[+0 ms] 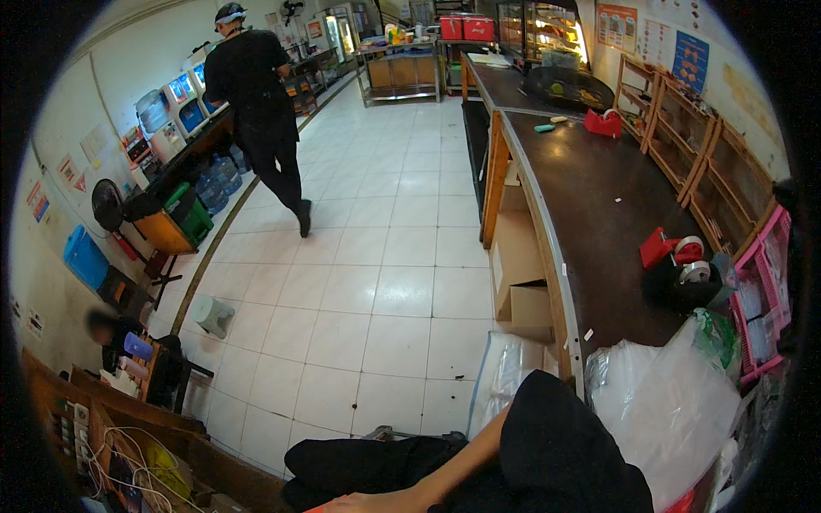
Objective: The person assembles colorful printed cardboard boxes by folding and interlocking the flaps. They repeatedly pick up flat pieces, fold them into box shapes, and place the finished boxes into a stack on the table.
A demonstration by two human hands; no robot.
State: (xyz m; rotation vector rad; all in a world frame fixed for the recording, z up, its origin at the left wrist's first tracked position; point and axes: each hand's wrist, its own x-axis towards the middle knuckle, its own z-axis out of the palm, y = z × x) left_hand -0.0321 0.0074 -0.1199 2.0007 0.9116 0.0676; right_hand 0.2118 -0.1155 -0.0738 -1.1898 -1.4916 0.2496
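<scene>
My right forearm (462, 457) comes out of a wide black sleeve (556, 436) and slants down to the left across black cloth (368, 466). At the lower edge my right hand (363, 503) is cut off, so its fingers do not show. A sliver of something orange-red (327, 504) appears beside it; I cannot tell whether the hand holds it. My left hand is out of view. Right of the sleeve, clear plastic bags (658, 402) are heaped at the near end of the dark counter (590, 231).
Tape dispensers (684, 256), a pink basket (761, 299) and wooden racks (684, 145) line the counter's right side. Cardboard boxes (517, 265) sit beneath. A person in black (256, 94) walks along the tiled floor (402, 291); another sits at left near a grey-white bin (212, 315).
</scene>
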